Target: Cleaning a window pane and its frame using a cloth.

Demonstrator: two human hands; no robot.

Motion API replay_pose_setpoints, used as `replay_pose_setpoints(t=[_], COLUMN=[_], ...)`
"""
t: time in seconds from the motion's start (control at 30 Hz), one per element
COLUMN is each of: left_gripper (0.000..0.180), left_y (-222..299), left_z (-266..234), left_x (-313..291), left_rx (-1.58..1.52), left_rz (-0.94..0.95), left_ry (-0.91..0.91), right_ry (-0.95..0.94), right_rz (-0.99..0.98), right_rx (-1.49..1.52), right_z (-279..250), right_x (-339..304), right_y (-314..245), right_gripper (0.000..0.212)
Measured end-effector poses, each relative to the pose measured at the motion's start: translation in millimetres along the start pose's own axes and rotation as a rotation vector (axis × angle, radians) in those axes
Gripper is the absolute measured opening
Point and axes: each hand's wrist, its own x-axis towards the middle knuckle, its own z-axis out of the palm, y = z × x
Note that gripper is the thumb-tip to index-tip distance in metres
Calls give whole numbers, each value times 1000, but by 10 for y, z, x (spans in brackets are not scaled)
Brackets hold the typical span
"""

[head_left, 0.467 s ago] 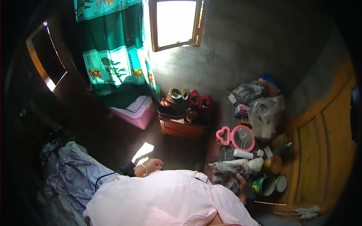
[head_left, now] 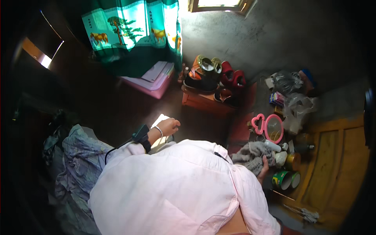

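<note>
My right hand grips a grey fluffy cloth, its fingers closed at the cloth's right edge. The cloth hangs in loose folds by the near end of a cluttered surface, close to a white cylindrical object. My left hand is out in front of my body at the left, with loosely bent fingers and nothing seen in them. A pale bracelet circles that wrist, and a black device with a cable sits behind it. A bright patch shows just past this hand.
A pink-framed mirror, a clear plastic bag and green tins crowd the right side. Shoes sit on a reddish box ahead. A pink bin stands below the green curtain. Crumpled fabric lies at left.
My view has tilted down, so the room's things sit higher and mostly further right in the picture. The right hand keeps hold of the cloth; the left hand reaches slightly further forward.
</note>
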Motion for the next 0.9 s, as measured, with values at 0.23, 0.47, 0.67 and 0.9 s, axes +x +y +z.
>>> replay_pose_setpoints(t=[0.23,0.47,0.67,0.9], left_gripper=[26,26,23,20], left_y=[-963,-1225,-1208,-1161], left_z=[-353,-557,-963,-1692], left_x=[-521,-381,-59,619], left_rx=[44,-74,-50,225], left_rz=[-277,-348,-293,-183], left_ry=[-88,31,123,228], right_ry=[-75,-143,-283,-146], right_rz=[57,96,143,-85], right_rx=[-10,-15,43,46], right_z=[822,1446,1886,2056], right_x=[574,1175,1882,2669], right_y=[113,211,151,-169], right_gripper=[45,41,39,43])
